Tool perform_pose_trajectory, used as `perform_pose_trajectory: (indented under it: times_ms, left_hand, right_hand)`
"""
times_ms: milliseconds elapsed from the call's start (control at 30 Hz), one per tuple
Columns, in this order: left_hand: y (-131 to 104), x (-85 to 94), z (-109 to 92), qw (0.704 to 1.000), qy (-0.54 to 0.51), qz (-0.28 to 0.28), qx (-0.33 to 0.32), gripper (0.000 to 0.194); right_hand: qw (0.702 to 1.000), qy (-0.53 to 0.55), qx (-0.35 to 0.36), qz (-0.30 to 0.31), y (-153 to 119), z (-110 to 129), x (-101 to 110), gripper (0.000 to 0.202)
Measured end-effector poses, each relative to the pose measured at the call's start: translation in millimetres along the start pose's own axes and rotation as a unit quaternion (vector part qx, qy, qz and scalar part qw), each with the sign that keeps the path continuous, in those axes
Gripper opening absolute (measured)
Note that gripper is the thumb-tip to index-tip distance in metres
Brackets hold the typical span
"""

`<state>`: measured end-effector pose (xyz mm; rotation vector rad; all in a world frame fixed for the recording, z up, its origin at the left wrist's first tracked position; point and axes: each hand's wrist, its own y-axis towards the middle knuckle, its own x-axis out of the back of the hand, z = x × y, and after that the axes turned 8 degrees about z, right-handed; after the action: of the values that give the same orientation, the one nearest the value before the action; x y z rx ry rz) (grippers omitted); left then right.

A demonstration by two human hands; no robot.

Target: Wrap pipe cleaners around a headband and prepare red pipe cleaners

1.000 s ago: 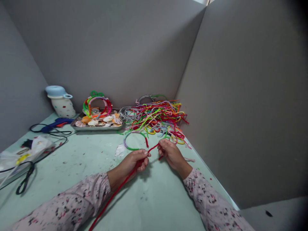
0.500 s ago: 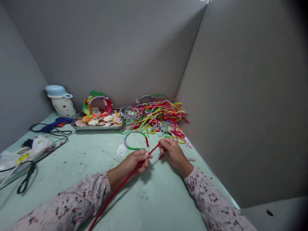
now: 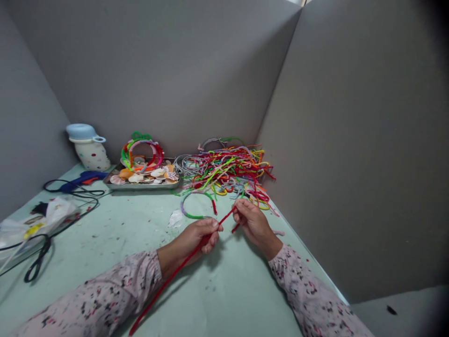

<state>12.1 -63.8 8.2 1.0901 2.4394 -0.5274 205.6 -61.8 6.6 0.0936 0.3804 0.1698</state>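
Note:
A fuzzy red pipe cleaner (image 3: 168, 280) runs from the lower left up through both hands. My left hand (image 3: 201, 238) is closed on it, thumb pressed against the fingers. Slightly higher and to the right, my right hand (image 3: 250, 220) pinches the same strand, and a short red end pokes out below its fingers. Between the hands the strand is a straight slanting line. Just beyond my left hand lies an open ring (image 3: 183, 206) wrapped in purple, green and red, with a gap at its right side.
Behind lie a heap of colourful pipe cleaners (image 3: 228, 166) and a coil of grey wire (image 3: 185, 164). A metal tray (image 3: 140, 186) holds shells and wrapped rings (image 3: 163, 154). A blue-lidded bottle (image 3: 91, 154), black cable (image 3: 45, 250) and plastic bag (image 3: 63, 210) are at left. Grey partitions enclose the table.
My right hand has shifted very slightly up and right, the strand between the hands lengthening a little. My left hand stays almost in place, still gripping the red pipe cleaner.

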Motion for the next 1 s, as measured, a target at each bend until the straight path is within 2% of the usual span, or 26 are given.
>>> perform_pose_trajectory:
  times_ms: [233, 400, 600, 1000]
  left_hand:
    - [1.8, 6.4, 5.5, 1.000, 0.018, -0.010, -0.022, 0.021]
    - [2.9, 8.9, 6.6, 0.999, 0.011, -0.016, -0.028, 0.018]
    - [2.5, 5.5, 4.1, 0.999, 0.022, -0.020, -0.039, 0.018]
    - [-3.2, -1.9, 1.8, 0.998, 0.063, -0.003, -0.023, 0.021]
  right_hand:
    - [0.999, -0.040, -0.006, -0.005, 1.8, -4.1, 5.0, 0.028]
    - [0.998, -0.057, -0.019, -0.026, 3.0, -7.5, 5.9, 0.041]
    - [0.993, -0.099, -0.056, -0.021, 3.9, -13.5, 7.3, 0.052]
    - [0.992, -0.113, -0.050, -0.019, 3.0, -13.5, 4.5, 0.053]
